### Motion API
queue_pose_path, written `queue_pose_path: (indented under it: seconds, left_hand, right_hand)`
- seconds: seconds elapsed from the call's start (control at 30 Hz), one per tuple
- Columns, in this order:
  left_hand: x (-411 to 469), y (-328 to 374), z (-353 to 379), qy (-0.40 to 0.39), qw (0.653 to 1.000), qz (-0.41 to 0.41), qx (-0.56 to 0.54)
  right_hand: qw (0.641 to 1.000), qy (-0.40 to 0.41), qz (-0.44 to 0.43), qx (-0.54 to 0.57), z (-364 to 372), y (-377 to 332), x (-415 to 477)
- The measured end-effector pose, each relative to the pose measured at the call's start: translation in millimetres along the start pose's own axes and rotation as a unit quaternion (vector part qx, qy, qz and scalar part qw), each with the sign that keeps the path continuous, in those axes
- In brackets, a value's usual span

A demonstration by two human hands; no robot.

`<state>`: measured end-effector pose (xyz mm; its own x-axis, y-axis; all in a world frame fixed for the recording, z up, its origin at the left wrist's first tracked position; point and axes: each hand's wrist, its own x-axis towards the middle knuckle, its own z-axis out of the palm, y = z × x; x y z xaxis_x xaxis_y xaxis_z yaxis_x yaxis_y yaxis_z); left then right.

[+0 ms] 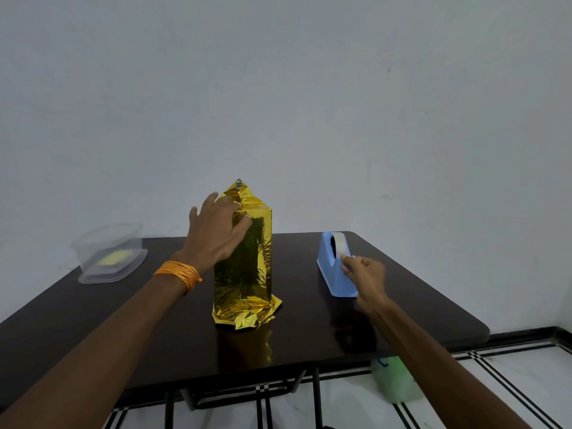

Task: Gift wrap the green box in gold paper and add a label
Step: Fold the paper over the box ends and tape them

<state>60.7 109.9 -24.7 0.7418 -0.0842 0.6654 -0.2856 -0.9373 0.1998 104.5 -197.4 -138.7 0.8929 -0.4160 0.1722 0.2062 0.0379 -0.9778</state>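
No writing, brand name, number or sign can be read anywhere in this view. The yellow sheets (115, 258) inside the clear plastic container (93, 275) might carry print, but they are too blurred behind its wall to tell. The gold paper (244, 274) shows only creases and glare. The blue tape dispenser (335, 275) and its tape (340, 243) show plain, unmarked faces.
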Motion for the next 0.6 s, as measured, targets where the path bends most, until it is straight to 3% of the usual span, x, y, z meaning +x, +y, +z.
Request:
queue_pose_path:
  seconds: [0.3, 0.53, 0.6]
  left_hand:
    - [2, -1, 1, 0.002, 1.0, -0.006, -0.01]
    - [-1, 1, -1, -0.006, 1.0, -0.006, -0.013]
    - [-2, 4, -2, -0.011, 1.0, -0.007, -0.022]
  right_hand:
    - [0.999, -0.009, -0.005, -0.036, -11, 2, -12]
    - [0.979, -0.005, -0.042, -0.198, -25, 0, -16]
    - [0.978, 0.014, -0.066, -0.197, -32, 3, -22]
